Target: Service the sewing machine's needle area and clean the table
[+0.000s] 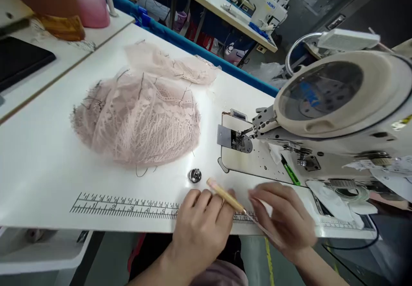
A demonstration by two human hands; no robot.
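My left hand [202, 223] is closed around a slim tool with a light wooden handle [227, 196], its narrow end pointing right. Close by on the right, my right hand [283, 217] is slightly blurred, with thumb and fingertips pinched together. A thin pale strand seems to run between the tool's end and that hand, though what the fingers hold is too small to make out. On the white table just beyond my left hand lies a metal bobbin case [195, 175]. A heap of pale pink lace pieces [138, 123] with loose dark threads sits to the left.
A JUKI sewing machine [322, 97] takes up the right side, its needle over the metal needle plate [246, 143]. Green-handled tweezers [291, 172] lie by its base. A printed ruler [128, 206] runs along the front edge. More pink fabric [174, 65] lies farther back.
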